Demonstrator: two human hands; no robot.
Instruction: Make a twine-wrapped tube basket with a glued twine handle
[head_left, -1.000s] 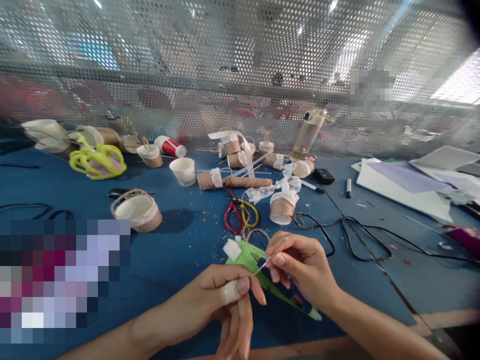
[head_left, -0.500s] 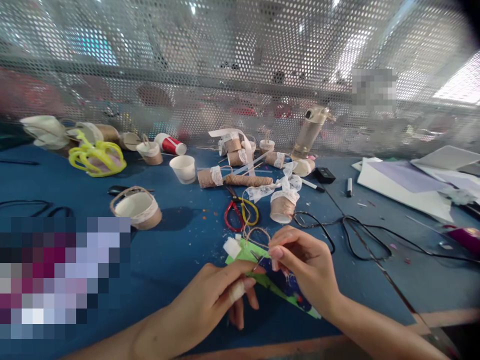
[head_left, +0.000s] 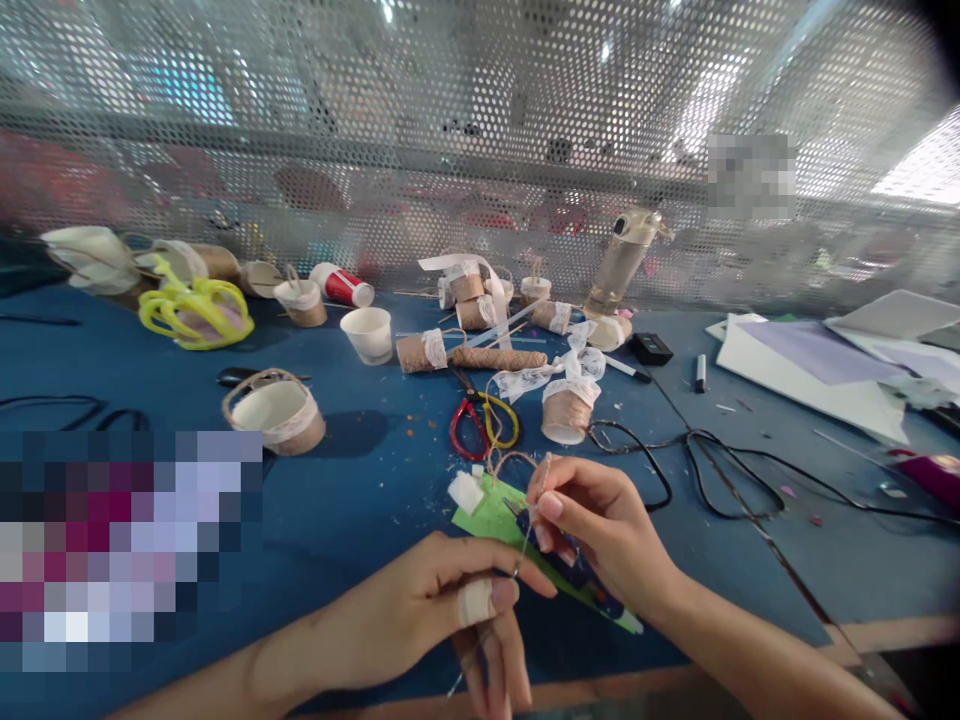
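Note:
My left hand (head_left: pixel 442 610), with a plaster on the thumb, pinches a thin jute twine strand (head_left: pixel 525 530) between thumb and forefinger low in the middle. My right hand (head_left: pixel 600 530) pinches the same strand higher up, its fingers closed. The twine runs taut between both hands and loops back (head_left: pixel 510 462) onto the table. Under the hands lies a green paper piece (head_left: pixel 491 515) with a dark blue part and a small white block (head_left: pixel 465 492).
Red and yellow scissors (head_left: pixel 480 425) lie just beyond. Twine-wrapped paper cups (head_left: pixel 566 412), a cup basket (head_left: pixel 277 415), a white cup (head_left: pixel 367 333), a bottle (head_left: pixel 622 262), black cables (head_left: pixel 697 460), paper sheets (head_left: pixel 817 365) and yellow scissors (head_left: pixel 195 310) cover the blue table (head_left: pixel 360 500). Perforated metal screen behind.
My left hand has slid down and toward me along the twine. My right hand rose slightly, so the strand now stretches longer between them.

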